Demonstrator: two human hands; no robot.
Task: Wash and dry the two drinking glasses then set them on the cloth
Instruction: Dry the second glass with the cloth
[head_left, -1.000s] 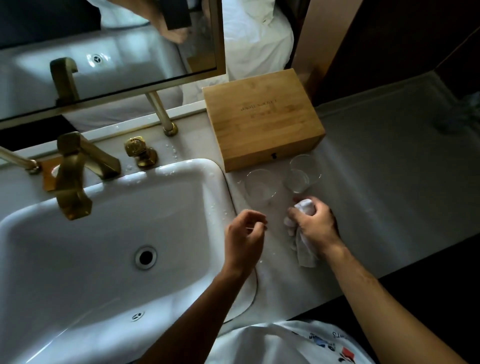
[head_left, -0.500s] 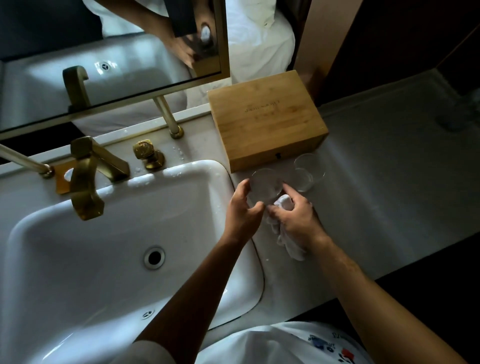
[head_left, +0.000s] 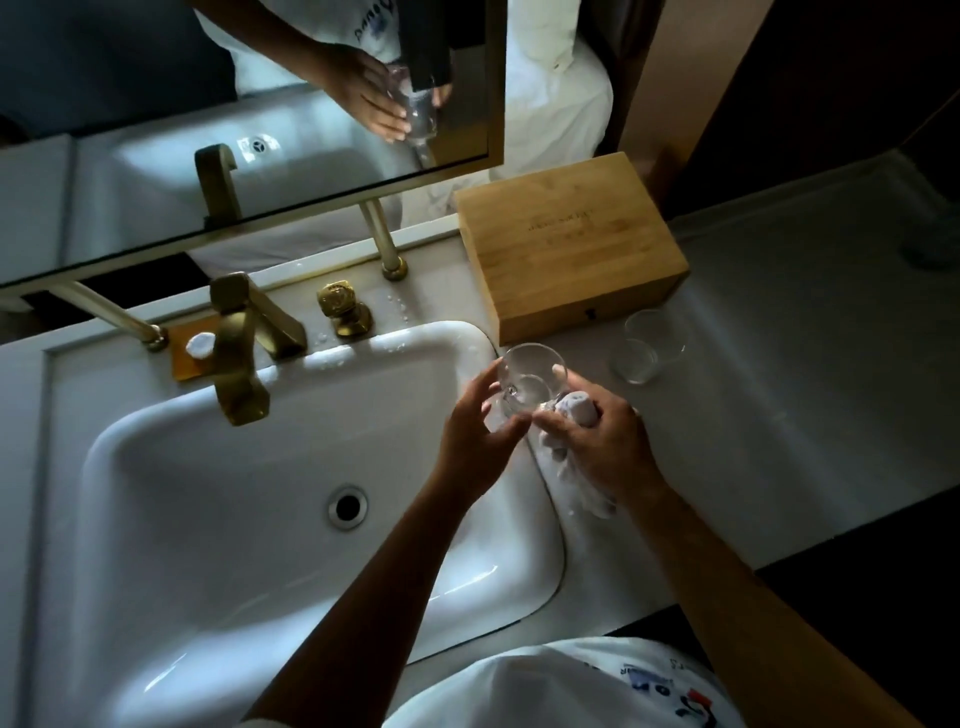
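Observation:
One clear drinking glass (head_left: 530, 382) is lifted over the sink's right rim, mouth tilted toward me. My left hand (head_left: 480, 436) grips its near side. My right hand (head_left: 602, 441) presses a bunched white cloth (head_left: 574, 410) against its right side, with the cloth's tail hanging below the palm. The second clear glass (head_left: 649, 345) stands upright on the pale counter, in front of the wooden box and to the right of both hands.
The white sink basin (head_left: 260, 467) with its drain (head_left: 347, 505) fills the left. A brass faucet (head_left: 241, 343) and brass knob (head_left: 343, 309) stand behind it. The wooden box (head_left: 569, 244) sits at the back. A mirror (head_left: 234, 119) hangs above. The counter's dark front edge (head_left: 831, 545) runs at right.
My left hand reached to the nearer glass, took hold of it and lifted it off the counter toward the sink. My right hand with the cloth moved up against it.

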